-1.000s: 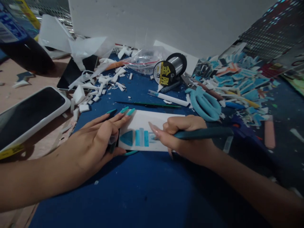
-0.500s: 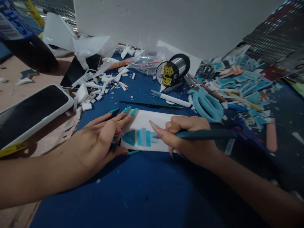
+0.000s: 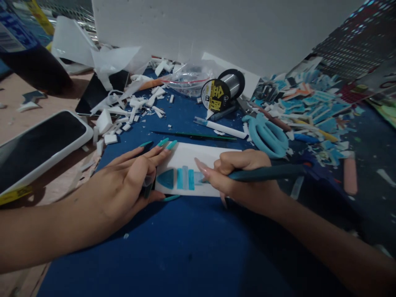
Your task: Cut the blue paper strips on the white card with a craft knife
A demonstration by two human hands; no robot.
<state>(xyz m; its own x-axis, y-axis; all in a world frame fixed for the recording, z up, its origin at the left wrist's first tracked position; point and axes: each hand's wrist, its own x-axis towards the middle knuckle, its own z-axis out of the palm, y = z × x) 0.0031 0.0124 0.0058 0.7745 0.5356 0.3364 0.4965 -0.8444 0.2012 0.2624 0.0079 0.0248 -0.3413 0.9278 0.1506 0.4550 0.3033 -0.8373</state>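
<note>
A white card (image 3: 204, 152) lies on the blue mat (image 3: 173, 243). On it are a dark teal rounded triangle (image 3: 166, 179) and light-blue bands (image 3: 191, 180) with a paler strip (image 3: 185, 177) between them. My left hand (image 3: 123, 181) holds the card's left end, long teal-nailed fingers along its top edge and thumb at its bottom edge. A small dark thing (image 3: 147, 187) shows between thumb and forefinger; its kind is unclear. My right hand (image 3: 244, 177) grips a dark pen-like tool (image 3: 266, 173), its tip at a pale blue patch right of the bands and partly covered by the fingers.
Behind the card lie a thin dark blade-like tool (image 3: 194, 135), a white pen (image 3: 221, 128), blue-handled scissors (image 3: 267, 136) and a wire spool (image 3: 221, 90). White scraps (image 3: 139, 107) and a blue scrap heap (image 3: 321, 99) flank them. A white phone-like device (image 3: 43, 148) and dark bottle (image 3: 37, 66) stand left.
The whole view has shifted slightly, so things sit a little further left. Both hands keep their hold, and the tool's tip has moved only a little along the pale blue patch.
</note>
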